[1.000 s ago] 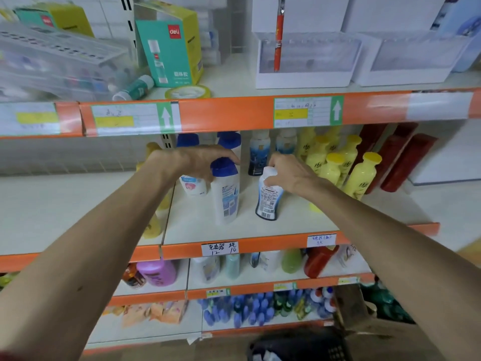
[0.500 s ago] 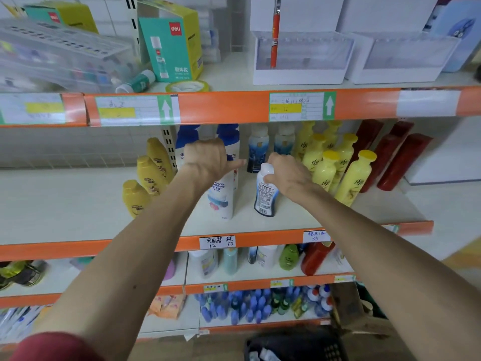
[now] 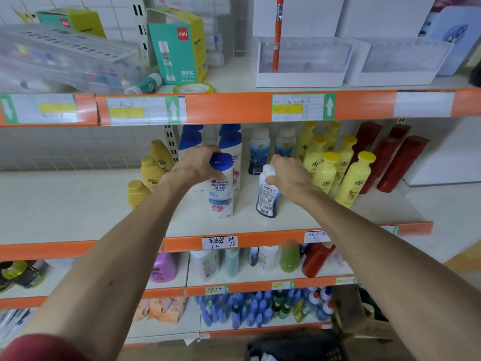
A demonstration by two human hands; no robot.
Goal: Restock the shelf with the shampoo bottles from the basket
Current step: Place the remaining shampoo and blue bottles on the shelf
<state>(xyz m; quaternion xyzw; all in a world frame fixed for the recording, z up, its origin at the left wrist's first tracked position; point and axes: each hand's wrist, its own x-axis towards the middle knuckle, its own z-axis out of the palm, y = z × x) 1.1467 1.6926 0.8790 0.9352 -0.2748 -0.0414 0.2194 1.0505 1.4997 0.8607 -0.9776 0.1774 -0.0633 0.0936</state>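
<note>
Both my hands reach onto the middle shelf point(image 3: 286, 225). My left hand point(image 3: 200, 165) grips the blue cap of a white shampoo bottle point(image 3: 221, 194) that stands upright near the shelf front. My right hand point(image 3: 286, 175) holds the top of a smaller white and dark blue bottle point(image 3: 266, 199), which leans slightly left. Behind them stand more white bottles with blue caps point(image 3: 230, 142) and two dark blue bottles point(image 3: 259, 152). The black basket point(image 3: 294, 347) sits on the floor at the bottom edge, mostly cut off.
Yellow bottles point(image 3: 335, 175) and red bottles point(image 3: 390, 157) crowd the shelf's right side. Mustard bottles point(image 3: 151, 170) stand to the left. The upper shelf holds boxes point(image 3: 177, 45) and white trays point(image 3: 302, 61). Lower shelves carry more bottles. A brown box point(image 3: 351, 316) sits beside the basket.
My left hand has turned the white bottle so its front label faces me. The right hand still holds its bottle in nearly the same spot. My head moved a little closer.
</note>
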